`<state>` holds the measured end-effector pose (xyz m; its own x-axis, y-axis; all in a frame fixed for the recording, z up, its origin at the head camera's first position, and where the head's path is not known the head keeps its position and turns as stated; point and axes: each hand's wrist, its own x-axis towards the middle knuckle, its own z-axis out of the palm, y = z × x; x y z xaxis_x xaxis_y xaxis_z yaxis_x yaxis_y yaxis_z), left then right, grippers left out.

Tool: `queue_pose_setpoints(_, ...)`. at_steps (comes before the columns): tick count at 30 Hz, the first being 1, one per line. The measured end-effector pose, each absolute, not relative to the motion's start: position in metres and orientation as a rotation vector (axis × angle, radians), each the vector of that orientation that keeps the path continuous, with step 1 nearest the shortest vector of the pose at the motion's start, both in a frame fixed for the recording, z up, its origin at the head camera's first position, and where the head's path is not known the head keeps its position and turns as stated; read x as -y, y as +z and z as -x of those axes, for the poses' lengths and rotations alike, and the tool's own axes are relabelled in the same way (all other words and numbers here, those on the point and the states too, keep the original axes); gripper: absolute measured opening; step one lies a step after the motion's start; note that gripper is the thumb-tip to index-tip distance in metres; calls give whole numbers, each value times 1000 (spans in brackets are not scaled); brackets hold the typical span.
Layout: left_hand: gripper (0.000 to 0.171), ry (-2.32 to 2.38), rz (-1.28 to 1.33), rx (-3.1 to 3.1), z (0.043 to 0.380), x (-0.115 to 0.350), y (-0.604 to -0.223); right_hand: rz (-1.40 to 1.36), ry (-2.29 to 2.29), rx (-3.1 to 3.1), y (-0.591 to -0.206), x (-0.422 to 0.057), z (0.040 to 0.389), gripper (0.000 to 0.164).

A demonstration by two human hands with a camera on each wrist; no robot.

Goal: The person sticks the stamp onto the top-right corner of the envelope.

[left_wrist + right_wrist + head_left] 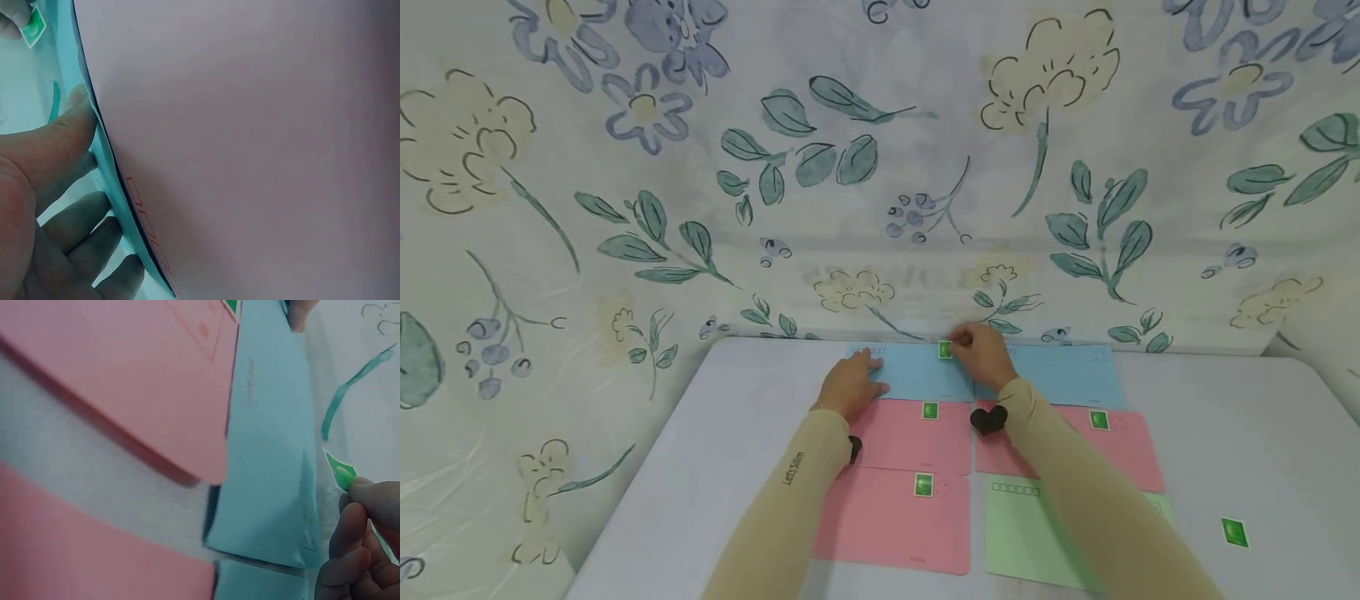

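Note:
Fingers spread, my left hand (850, 385) rests on the left end of a blue envelope (917, 375) in the back row. In the left wrist view, the fingertips (78, 97) of that hand lie along the blue paper (128, 215). Between thumb and fingers, my right hand (983, 354) pinches a small green postage stamp (945, 350) over the top right corner of the same envelope. The right wrist view has this stamp (339, 471) tilted at the fingertips, overlapping the background beyond the envelope's edge.
A second blue envelope (1067, 375) lies to the right. Pink envelopes (902, 446) in front bear green stamps. A pale green envelope (1018, 529) is partly under my right forearm. One loose stamp (1235, 532) lies on the white table (677, 475). A floral curtain (880, 208) hangs behind.

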<state>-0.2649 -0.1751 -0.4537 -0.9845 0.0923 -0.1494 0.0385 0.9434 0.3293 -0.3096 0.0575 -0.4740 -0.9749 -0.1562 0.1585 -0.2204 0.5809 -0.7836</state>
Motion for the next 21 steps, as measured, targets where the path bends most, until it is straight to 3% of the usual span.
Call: queue_pose_setpoints(21,55,543,-62,-2919,262,174,-451,-261,1358,2828,-473,-55,316,18)
